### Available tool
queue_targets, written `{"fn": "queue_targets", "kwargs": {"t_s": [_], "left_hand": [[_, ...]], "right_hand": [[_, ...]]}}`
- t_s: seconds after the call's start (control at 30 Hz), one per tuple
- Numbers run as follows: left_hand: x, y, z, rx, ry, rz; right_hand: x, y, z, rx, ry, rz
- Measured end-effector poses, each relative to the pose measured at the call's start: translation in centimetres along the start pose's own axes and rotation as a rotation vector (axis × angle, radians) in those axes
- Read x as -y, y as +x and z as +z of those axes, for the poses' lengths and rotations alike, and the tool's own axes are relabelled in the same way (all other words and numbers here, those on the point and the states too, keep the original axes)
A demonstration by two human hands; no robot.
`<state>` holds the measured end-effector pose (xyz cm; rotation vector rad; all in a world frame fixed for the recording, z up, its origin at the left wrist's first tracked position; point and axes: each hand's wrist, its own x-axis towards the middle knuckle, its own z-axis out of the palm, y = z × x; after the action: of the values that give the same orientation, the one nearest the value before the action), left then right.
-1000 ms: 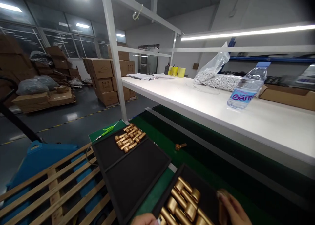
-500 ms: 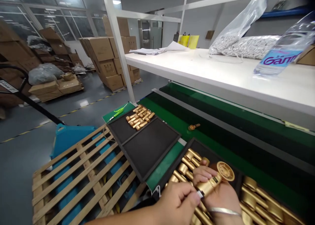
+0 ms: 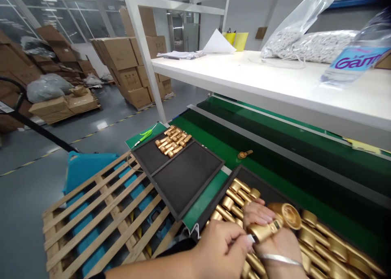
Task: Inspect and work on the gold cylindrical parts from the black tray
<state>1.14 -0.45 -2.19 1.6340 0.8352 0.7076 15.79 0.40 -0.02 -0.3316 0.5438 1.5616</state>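
My right hand (image 3: 277, 240), with a silvery bracelet at the wrist, wraps round a gold handheld device (image 3: 265, 230). The device has a round, cup-like head (image 3: 290, 216) and a small dark window in its handle. My left hand (image 3: 224, 242) is closed, thumb and finger pinching a small white piece (image 3: 251, 238) against the handle's end. Whether that piece sits inside the end or only touches it, I cannot tell. Beneath both hands lie several like gold devices (image 3: 336, 246) in a dark tray (image 3: 244, 174).
Farther left, a black two-part tray (image 3: 189, 177) carries several gold pieces (image 3: 173, 141). Green-handled cutters (image 3: 145, 135) lie beside it. One gold device (image 3: 244, 154) rests on the green belt (image 3: 210, 138). A white shelf (image 3: 232, 73) overhangs the belt; a wooden pallet (image 3: 100, 214) stands left.
The device's head has tilted and turned, so more of its side shows. Both hands have shifted slightly right, the left still pinching the white piece at the handle's end. The camera view has shifted slightly.
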Motion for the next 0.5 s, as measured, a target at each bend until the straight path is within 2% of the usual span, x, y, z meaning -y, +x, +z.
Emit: {"fn": "queue_targets", "kwargs": {"t_s": [0.1,0.17,0.3,0.5], "left_hand": [[0.5,-0.2,0.1,0.026,-0.009,-0.176],[0.5,-0.2,0.0,0.055,-0.028,-0.230],[-0.5,0.0,-0.6,0.115,0.004,-0.222],[-2.6,0.0,-1.3,0.184,0.092,-0.313]], "right_hand": [[-0.6,-0.7,0.6,-0.021,-0.151,-0.290],[-0.8,-0.9,0.8,-0.025,-0.212,-0.369],[-0.5,-0.8,0.5,-0.074,-0.210,-0.298],[0.4,-0.2,-0.2,-0.159,-0.117,-0.134]]}}
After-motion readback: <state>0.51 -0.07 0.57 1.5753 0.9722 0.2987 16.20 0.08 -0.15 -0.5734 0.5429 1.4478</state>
